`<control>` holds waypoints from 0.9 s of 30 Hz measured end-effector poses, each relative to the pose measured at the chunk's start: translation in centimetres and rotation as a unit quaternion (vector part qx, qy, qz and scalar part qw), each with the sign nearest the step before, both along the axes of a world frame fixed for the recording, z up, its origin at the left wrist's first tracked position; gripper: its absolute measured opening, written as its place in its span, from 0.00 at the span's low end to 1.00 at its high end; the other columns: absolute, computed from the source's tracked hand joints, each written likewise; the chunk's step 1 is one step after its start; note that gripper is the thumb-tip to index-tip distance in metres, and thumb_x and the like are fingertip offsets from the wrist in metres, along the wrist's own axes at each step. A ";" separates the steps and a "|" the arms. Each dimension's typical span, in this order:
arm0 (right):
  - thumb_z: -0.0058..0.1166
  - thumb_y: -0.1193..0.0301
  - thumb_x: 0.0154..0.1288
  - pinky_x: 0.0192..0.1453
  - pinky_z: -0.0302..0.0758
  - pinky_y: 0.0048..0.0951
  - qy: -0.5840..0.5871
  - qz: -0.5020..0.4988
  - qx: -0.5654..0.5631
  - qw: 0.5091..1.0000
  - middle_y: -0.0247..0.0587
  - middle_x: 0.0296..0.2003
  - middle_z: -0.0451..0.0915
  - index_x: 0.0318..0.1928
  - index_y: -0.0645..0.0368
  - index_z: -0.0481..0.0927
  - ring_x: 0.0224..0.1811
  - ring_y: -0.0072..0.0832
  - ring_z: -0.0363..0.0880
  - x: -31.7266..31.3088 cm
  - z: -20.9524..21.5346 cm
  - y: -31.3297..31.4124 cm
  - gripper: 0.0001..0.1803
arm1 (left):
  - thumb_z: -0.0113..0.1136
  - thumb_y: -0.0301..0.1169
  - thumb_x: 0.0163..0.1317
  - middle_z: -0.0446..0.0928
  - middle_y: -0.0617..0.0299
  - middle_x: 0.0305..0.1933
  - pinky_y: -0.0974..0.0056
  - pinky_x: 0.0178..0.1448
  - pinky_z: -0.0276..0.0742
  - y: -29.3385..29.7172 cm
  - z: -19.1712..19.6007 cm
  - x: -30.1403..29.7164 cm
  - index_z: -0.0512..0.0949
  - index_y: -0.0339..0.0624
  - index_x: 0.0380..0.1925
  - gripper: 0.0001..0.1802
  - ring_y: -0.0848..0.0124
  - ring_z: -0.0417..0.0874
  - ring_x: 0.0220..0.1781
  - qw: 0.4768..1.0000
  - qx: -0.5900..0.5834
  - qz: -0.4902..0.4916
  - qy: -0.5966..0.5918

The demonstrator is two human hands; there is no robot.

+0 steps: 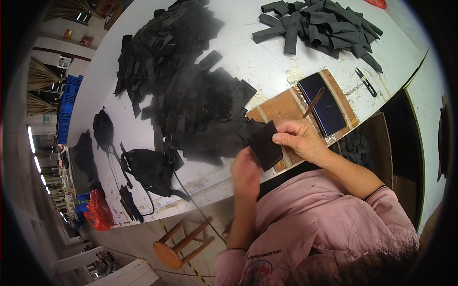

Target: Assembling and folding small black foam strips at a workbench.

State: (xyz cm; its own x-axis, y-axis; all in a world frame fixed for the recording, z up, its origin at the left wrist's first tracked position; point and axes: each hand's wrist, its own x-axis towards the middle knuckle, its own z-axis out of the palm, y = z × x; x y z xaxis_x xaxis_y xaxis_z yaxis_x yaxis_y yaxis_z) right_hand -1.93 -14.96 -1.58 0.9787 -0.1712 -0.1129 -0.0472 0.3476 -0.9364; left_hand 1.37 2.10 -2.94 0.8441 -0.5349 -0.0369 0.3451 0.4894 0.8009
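Note:
In front of my chest, my right hand [301,139] pinches a small black fabric piece [265,147], thumb pressed flat on its upper face. A thin brown stick [315,102] pokes up from the same hand, out past the fingers. Motion smears my left hand [245,175], which is at the left edge of the piece; whether its fingers grip the cloth is unclear. Beneath the hands lies a brown board [273,110] with tape strips. Just left of it, a heap of flat black fabric pieces [205,109] reaches up to the held one.
A dark phone [322,106] rests on the board, with black thread snips [366,82] to its right. Rolled dark fabric tubes [329,26] are piled at the far right. Black straps [148,171] lie left, near a red bag [98,212]. A wooden stool [168,255] stands below the table edge.

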 end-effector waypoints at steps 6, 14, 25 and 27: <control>0.54 0.70 0.62 0.32 0.66 0.22 -0.001 0.141 -0.152 0.978 0.32 0.24 0.73 0.32 0.67 0.78 0.27 0.17 0.68 -2.0 1.3 -1.4 0.10 | 0.49 0.33 0.66 0.79 0.55 0.39 0.70 0.47 0.73 0.9 2.6 2.9 0.74 0.28 0.42 0.16 0.72 0.79 0.40 0.970 0.200 -0.127 -0.046; 0.53 0.68 0.61 0.38 0.69 0.34 -0.034 0.191 -0.300 0.934 0.44 0.27 0.75 0.32 0.66 0.77 0.33 0.38 0.75 -2.4 1.6 -1.4 0.11 | 0.59 0.26 0.58 0.77 0.66 0.26 0.78 0.32 0.68 0.7 4.8 3.2 0.79 0.32 0.34 0.07 0.83 0.73 0.26 0.942 0.264 -0.201 -0.046; 0.58 0.70 0.56 0.41 0.70 0.36 -0.111 0.121 -0.429 0.888 0.45 0.30 0.75 0.31 0.65 0.78 0.35 0.41 0.75 -2.0 1.3 -0.3 0.09 | 0.58 0.20 0.56 0.76 0.66 0.28 0.77 0.30 0.70 1.8 4.3 2.3 0.75 0.31 0.34 0.06 0.82 0.74 0.27 0.912 0.330 -0.238 -0.048; 0.59 0.70 0.55 0.40 0.71 0.35 -0.135 0.017 -0.490 0.861 0.45 0.30 0.74 0.32 0.64 0.78 0.34 0.40 0.74 -2.2 1.8 0.5 0.10 | 0.58 0.19 0.56 0.76 0.65 0.28 0.77 0.31 0.71 1.6 4.4 1.0 0.75 0.31 0.34 0.06 0.82 0.74 0.28 0.932 0.331 -0.131 -0.066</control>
State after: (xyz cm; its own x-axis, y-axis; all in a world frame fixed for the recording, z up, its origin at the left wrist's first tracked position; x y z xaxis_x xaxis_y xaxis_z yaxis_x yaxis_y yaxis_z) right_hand -4.09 -14.49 0.23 0.9528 -0.0259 0.3026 0.2241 -0.6127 -0.7579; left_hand 2.35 3.66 1.42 0.7086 -0.6203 -0.3364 0.2601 -0.2136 0.9417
